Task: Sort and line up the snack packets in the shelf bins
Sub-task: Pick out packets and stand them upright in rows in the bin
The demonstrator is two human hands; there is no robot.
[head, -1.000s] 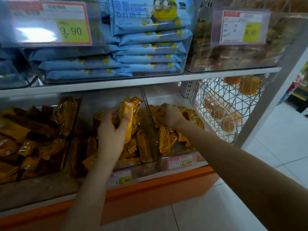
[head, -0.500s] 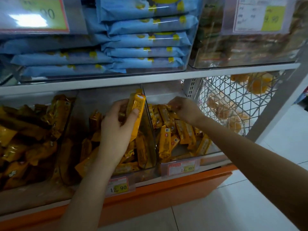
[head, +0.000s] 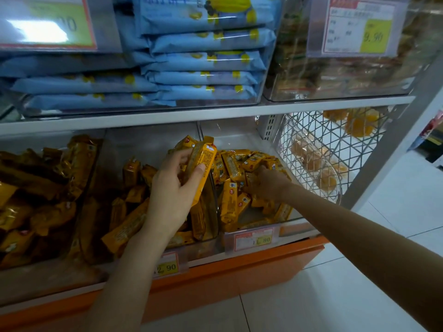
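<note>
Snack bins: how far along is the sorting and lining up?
Done: little; some packets stand upright in the right bin. In hand: the left hand grips a bunch above the divider; the right hand digs in the right bin. Left: the middle bin is a jumble.

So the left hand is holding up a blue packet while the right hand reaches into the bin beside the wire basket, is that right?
Not quite: the packet in the left hand is yellow, not blue; the blue packets lie stacked on the shelf above. The right hand does reach into the bin beside the wire basket. The head view shows this.
</note>
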